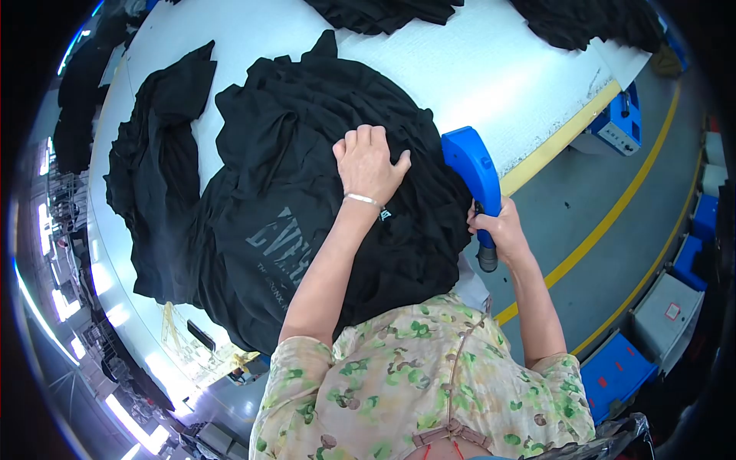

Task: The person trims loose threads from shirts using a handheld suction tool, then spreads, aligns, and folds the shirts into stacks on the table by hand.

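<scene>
Right hand around one tool

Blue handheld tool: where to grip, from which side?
Probably the blue handheld tool's narrow handle, from picture right, where the right hand grips it. The handle extends below the broader curved head; the black garments crowd the left side, while floor shows at right.

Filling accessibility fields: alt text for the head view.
In the grip of a person's right hand is a curved, blue, plastic-looking handheld tool, beside crumpled black fabric with pale printed lettering. The left hand rests on the fabric, which lies on a white table with a yellow edge.
</scene>
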Tool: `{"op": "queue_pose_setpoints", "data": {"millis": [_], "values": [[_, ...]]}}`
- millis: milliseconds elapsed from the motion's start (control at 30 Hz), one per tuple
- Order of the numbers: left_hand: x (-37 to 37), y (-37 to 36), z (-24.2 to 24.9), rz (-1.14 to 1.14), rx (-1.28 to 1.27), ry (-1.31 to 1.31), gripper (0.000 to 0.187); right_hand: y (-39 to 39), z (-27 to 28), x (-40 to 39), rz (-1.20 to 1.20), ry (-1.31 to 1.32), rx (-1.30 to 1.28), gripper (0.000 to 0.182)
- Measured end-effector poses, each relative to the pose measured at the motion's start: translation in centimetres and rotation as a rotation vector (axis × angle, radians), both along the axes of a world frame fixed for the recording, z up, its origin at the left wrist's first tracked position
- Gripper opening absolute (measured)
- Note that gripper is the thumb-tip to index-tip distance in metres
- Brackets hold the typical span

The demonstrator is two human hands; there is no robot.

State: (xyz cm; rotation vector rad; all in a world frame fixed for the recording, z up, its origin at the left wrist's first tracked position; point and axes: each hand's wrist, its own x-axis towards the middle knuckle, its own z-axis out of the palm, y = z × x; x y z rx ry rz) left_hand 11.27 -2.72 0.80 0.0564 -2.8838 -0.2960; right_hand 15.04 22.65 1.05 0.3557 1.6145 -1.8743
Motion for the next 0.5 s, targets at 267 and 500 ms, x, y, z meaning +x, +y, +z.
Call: {"op": "queue_pose_setpoints", "data": {"millis": [267,500], "values": [[-2.6,-0.8,-2.6,-0.006,-0.143,0.009,0.025,0.3,-1.1,-0.5,-0.046,0.010,-0.012,0.015],[-3.0,-2.0,-0.9,-0.016,0.250,0.013,0.015,0.3,-0.8,-1.5,-0.100,0.011,-0.036,0.014]]}}
